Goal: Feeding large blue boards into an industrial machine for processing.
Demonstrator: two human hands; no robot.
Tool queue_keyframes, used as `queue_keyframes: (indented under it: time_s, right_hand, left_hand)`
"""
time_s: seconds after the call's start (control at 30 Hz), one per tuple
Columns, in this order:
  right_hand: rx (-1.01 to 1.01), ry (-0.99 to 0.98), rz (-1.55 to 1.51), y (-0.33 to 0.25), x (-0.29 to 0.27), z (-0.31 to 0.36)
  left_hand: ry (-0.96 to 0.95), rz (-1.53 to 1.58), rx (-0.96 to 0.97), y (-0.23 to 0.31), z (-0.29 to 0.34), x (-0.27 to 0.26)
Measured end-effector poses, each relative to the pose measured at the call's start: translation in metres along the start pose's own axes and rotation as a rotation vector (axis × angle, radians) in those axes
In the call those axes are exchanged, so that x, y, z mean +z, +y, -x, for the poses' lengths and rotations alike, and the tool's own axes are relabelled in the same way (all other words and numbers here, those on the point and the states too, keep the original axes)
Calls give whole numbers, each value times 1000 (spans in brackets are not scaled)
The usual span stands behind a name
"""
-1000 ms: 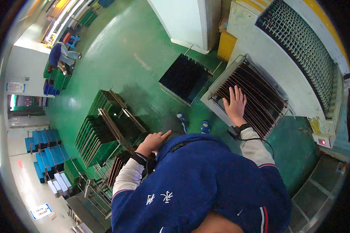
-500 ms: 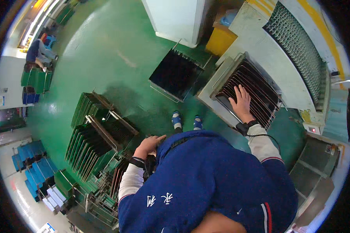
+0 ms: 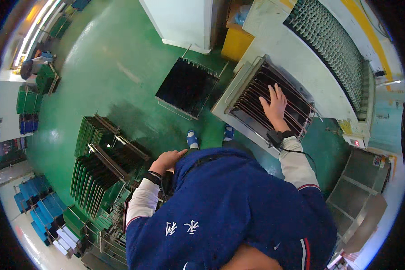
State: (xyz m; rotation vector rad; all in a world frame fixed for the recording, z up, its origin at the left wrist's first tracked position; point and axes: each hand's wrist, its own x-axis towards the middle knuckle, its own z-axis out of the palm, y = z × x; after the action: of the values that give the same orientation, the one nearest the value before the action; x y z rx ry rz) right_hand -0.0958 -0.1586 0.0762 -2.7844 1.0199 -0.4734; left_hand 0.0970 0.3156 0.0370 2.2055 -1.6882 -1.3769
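My right hand point(image 3: 274, 108) is spread open over a wire rack point(image 3: 249, 101) with dark, thin upright plates or slots. Its palm lies on or just above the rack's top; exact contact is hard to tell. The rack stands on a pale machine ledge point(image 3: 220, 101), and a dark band with a cable circles my right wrist. At my waist, beside my blue jacket point(image 3: 202, 193), is my left hand point(image 3: 167, 161), fingers stretched toward my body and partly hidden. It holds nothing that I can see.
A black-filled rack point(image 3: 186, 87) stands on the green floor ahead. Racks of green-edged boards point(image 3: 96, 175) are at my left. A machine with a mesh conveyor point(image 3: 333, 54) curves along the right, near a yellow bin point(image 3: 236, 44). Far left, a person point(image 3: 28, 68) is by green racks.
The scene has shifted left in view as my head moved. My right hand has slid farther across the rack, away from me and rightward. My left hand stays at my waist.
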Motion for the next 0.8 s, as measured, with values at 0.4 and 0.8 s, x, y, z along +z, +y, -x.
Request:
queue_keyframes:
  time_s: [0.4,0.8]
  right_hand:
    - [-110,-101,-56,57,15,-22]
    - [-71,-100,-64,55,6,-26]
  left_hand:
    - [66,26,-215,93,-39,17]
    - [-23,45,-345,133,-41,23]
